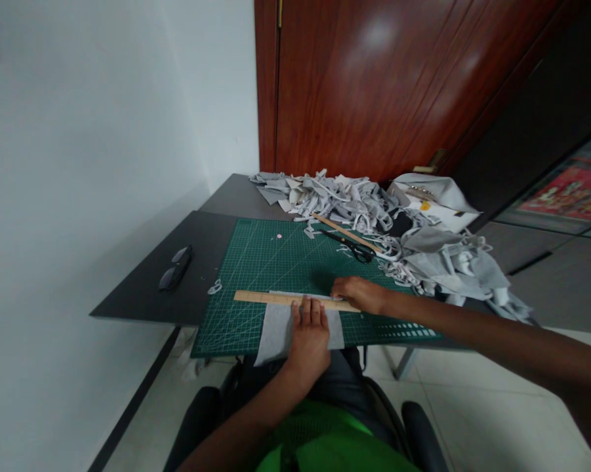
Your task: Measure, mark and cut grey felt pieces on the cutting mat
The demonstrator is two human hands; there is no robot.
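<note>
A wooden ruler (pixel 256 297) lies across a piece of light grey cloth (pixel 277 328) on the green cutting mat (pixel 226 331). My left hand (pixel 311 337) presses down on the ruler's middle with its fingers stretched out flat. Curled at the ruler's far edge, toward its right end, is my right hand (pixel 358 293), closed; whatever its fingers hold is hidden. A narrow strip of the cloth shows beyond the ruler, and its near end hangs over the table's front edge. Black-handled scissors (pixel 361 252) lie farther back on the mat.
Grey cloth scraps (pixel 334 196) are heaped along the back, with more cloth pieces (pixel 452 262) at the right. A second wooden strip (pixel 347 231) lies near the scissors. Glasses (pixel 176 267) rest on the dark table (pixel 206 242) at left. A white box (pixel 437 203) stands behind.
</note>
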